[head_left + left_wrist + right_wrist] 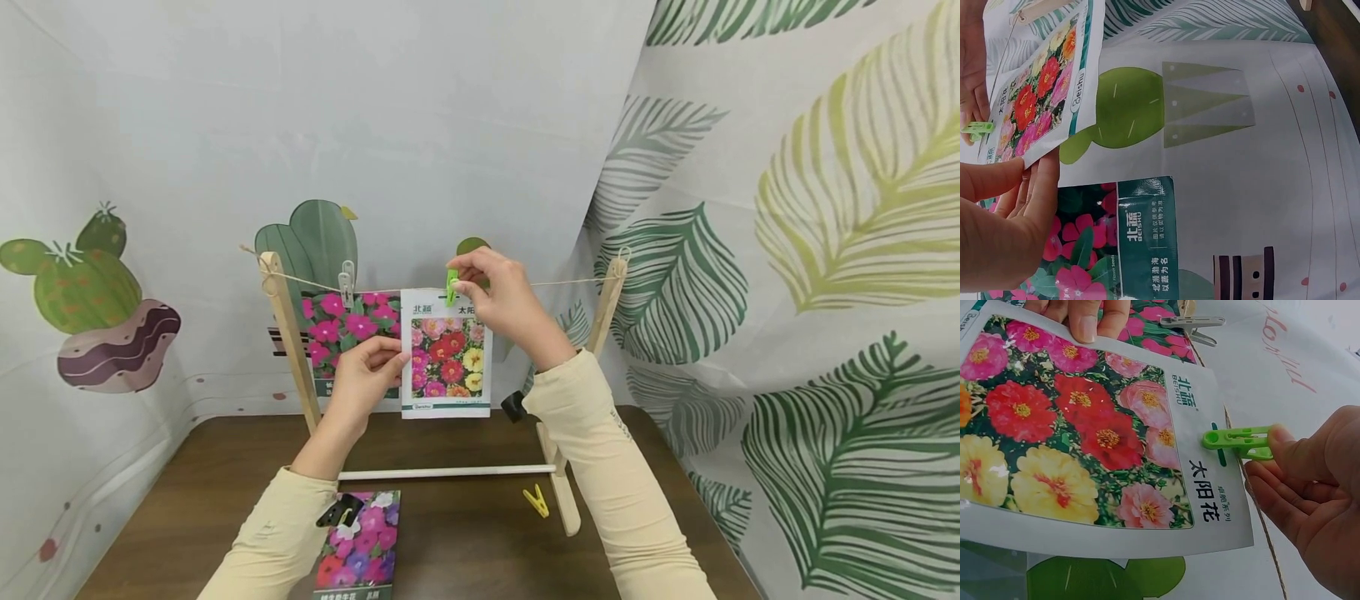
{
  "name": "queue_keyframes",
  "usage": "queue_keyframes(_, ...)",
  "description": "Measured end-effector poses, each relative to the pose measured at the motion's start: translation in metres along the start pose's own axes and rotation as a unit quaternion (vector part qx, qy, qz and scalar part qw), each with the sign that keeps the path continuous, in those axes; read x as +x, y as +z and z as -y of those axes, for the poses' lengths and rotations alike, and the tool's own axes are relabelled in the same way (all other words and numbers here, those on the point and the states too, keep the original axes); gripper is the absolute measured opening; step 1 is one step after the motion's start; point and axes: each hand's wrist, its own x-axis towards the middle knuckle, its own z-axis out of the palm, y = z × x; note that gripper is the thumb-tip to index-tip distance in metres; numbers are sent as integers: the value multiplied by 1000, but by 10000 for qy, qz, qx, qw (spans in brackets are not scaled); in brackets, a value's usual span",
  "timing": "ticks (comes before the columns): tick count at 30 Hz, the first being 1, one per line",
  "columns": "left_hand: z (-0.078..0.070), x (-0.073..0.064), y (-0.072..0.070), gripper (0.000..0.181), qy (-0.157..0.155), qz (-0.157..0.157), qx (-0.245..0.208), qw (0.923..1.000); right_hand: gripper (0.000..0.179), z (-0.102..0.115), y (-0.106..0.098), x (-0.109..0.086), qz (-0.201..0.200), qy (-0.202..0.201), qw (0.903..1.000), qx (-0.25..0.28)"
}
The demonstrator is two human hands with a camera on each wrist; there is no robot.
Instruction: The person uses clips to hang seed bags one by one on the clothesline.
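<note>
Bench (465, 529) below, steady the white seed packet (447, 354) the left hand (365, 377) pinches while the right hand (513, 307) grips the green clothespin (452, 286).

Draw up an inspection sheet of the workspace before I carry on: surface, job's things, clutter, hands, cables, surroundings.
Surface: brown table, bearing a wooden stand.
Job's things: white packet held up at the twine, green clip at its top edge; pink-flower packet hangs alongside under a grey clip.
Clutter: yellow clip lies by the stand's right foot; mixed-flower packet lies near the left forearm.
Left hand: pinches the white packet's left edge.
Right hand: pinches the green clip.
Cables: nothing seen.
Surroundings: white backdrop with leaf prints and cactus prints.
</note>
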Motion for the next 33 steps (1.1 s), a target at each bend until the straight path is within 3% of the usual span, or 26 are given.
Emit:
queue_keyframes(20,3,-2,-2,23,-113,98,-147,9998,28,3,-2,-5,172,-218,9993,-239)
queue_keyframes(33,5,-5,-8,24,123,42,28,9999,29,6,-2,-7,281,-199,9992,-204)
